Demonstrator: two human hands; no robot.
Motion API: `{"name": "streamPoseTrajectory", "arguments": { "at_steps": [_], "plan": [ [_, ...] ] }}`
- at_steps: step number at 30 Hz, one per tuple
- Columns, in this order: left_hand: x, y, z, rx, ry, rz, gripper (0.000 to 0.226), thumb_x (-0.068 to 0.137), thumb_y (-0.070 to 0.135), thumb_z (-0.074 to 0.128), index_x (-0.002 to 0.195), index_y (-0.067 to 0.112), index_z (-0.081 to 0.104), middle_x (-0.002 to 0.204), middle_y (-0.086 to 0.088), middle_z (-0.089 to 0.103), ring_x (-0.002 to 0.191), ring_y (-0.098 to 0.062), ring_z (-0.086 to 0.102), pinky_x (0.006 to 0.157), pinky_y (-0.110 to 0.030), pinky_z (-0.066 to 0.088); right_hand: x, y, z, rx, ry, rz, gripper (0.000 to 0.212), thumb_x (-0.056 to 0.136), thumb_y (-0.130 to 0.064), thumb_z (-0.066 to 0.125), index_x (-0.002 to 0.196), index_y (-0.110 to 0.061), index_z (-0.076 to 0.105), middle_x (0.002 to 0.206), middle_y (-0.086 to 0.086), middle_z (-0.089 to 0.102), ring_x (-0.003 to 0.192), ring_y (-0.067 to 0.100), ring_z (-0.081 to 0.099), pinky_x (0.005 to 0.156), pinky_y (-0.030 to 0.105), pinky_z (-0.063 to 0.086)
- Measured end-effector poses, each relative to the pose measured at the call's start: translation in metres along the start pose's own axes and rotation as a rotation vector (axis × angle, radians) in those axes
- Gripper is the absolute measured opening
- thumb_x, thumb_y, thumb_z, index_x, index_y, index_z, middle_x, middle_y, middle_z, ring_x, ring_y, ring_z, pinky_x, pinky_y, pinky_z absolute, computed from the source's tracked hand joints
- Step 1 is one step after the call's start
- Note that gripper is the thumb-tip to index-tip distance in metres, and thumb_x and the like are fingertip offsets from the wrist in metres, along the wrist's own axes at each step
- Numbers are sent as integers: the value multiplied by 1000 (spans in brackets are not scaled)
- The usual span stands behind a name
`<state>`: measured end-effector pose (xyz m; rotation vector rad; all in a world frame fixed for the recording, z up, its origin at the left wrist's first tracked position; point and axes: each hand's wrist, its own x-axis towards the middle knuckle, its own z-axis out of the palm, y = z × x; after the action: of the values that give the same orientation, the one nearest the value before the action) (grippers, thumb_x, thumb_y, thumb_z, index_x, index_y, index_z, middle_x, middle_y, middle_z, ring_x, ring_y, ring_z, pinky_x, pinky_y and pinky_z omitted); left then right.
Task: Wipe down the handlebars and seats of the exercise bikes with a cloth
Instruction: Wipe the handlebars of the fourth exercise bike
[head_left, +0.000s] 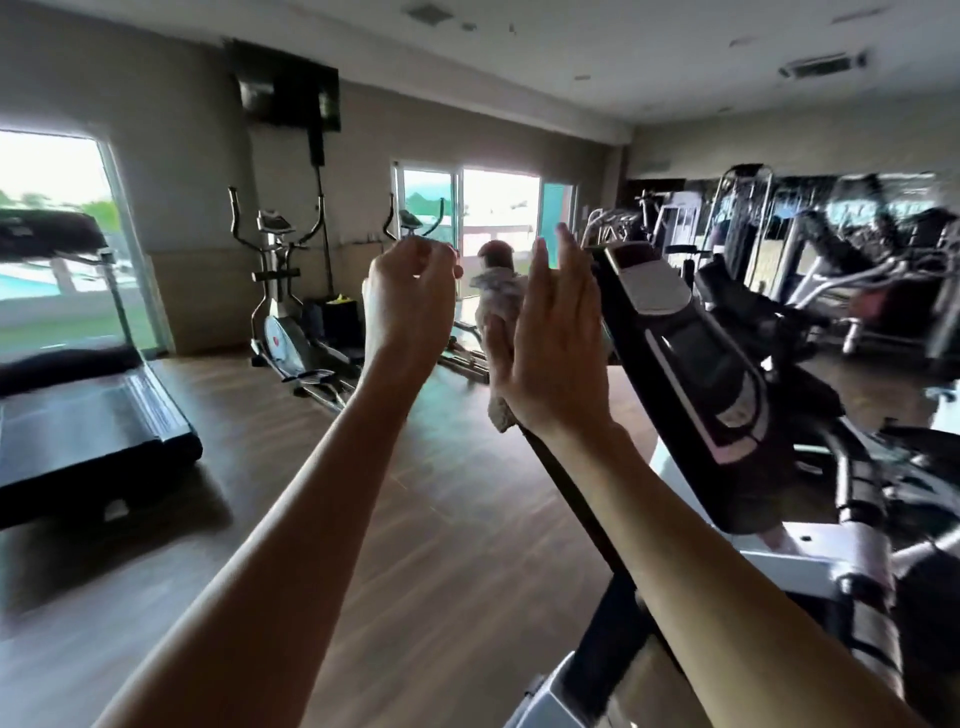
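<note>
Pale cloth (498, 312) sits half hidden behind the right hand (556, 338).

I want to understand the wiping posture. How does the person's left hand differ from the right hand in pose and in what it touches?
The right hand has straight fingers pointing up and presses the pale crumpled cloth against the long black handlebar; the left hand has loosely curled fingers.
The right hand touches the cloth; the left hand appears to touch nothing and is apart from the cloth.
Both hands are bare and raised at similar height.
</note>
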<state>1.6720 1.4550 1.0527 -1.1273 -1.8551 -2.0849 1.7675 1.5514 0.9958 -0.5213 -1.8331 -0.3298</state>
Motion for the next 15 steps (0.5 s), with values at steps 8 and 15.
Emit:
{"name": "streamPoseTrajectory", "arguments": {
  "at_steps": [8, 15],
  "plan": [
    [38, 1, 6, 125, -335, 129, 52, 101, 56, 34, 104, 25, 77, 111, 4, 76, 106, -12, 68, 93, -29, 48, 24, -9, 32, 263, 64, 61, 58, 93, -21, 54, 141, 10, 41, 135, 32, 52, 128, 45, 50, 114, 47, 40],
    [56, 4, 2, 206, -515, 168, 74, 95, 69, 19, 98, 29, 81, 108, 5, 78, 107, -7, 69, 105, -35, 44, 13, -4, 25, 360, -64, 137, 64, 90, -35, 44, 136, 9, 44, 119, 22, 54, 110, 35, 54, 96, 35, 45]
  ]
}}
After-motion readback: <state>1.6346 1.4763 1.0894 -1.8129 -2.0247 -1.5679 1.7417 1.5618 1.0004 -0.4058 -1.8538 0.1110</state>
